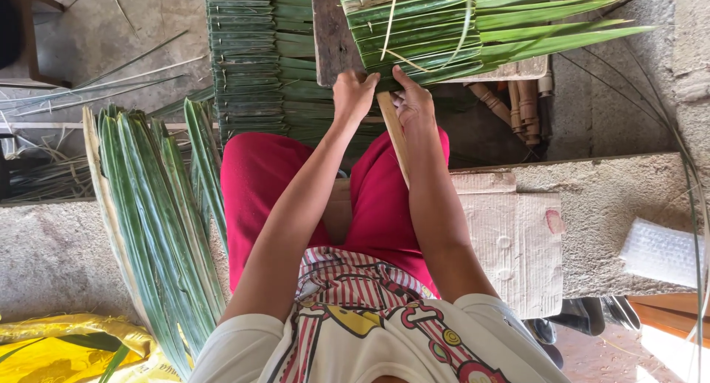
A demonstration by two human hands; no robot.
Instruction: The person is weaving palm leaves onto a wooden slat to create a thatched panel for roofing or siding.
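Observation:
A panel of folded green palm leaves (458, 35) lies across a wooden board (329, 43) in front of me, stitched with pale strips. A pale wooden stick (396, 143) runs from the panel back over my red-clad lap. My left hand (353, 95) grips the near edge of the leaves, fingers curled onto them. My right hand (413, 102) pinches the leaf edge right beside the stick, thumb raised against the leaves.
A stack of finished woven leaf panels (248, 58) lies on the floor beyond my knees. A bundle of loose long green leaves (159, 220) leans at my left. Flattened cardboard (514, 242) covers the concrete bench (614, 205) at right. A yellow sack (59, 346) sits at bottom left.

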